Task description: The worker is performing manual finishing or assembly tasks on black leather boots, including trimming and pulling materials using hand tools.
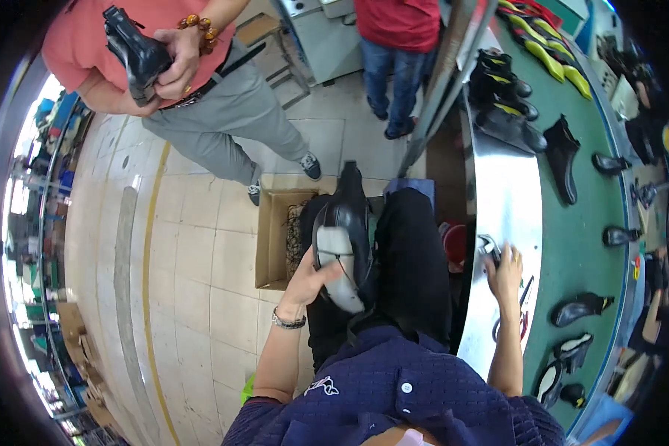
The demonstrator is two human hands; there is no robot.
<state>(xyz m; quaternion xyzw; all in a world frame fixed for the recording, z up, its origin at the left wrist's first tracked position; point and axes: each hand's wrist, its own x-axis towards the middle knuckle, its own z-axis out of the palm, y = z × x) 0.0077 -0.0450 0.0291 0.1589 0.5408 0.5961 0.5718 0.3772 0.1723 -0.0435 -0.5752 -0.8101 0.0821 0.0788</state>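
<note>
My left hand (312,281) is closed around a black leather boot (342,212), which rests over my lap. Its pale grey sole (336,260) shows on the near part, and my thumb lies across it. On the metal strip to the right, my right hand (507,271) has its fingers bent around a small black-and-metal tool (490,253). That tool's exact kind is too small to tell. Beside my right wrist lies a red-handled tool (522,325), partly covered by my forearm.
A conveyor with a green belt (550,245) carries several black boots (563,157) and yellow-black pieces (546,59). A cardboard box (270,245) stands by my left knee. Across from me, a person in a pink shirt (137,44) holds another black boot (137,56). A metal post (440,82) rises ahead.
</note>
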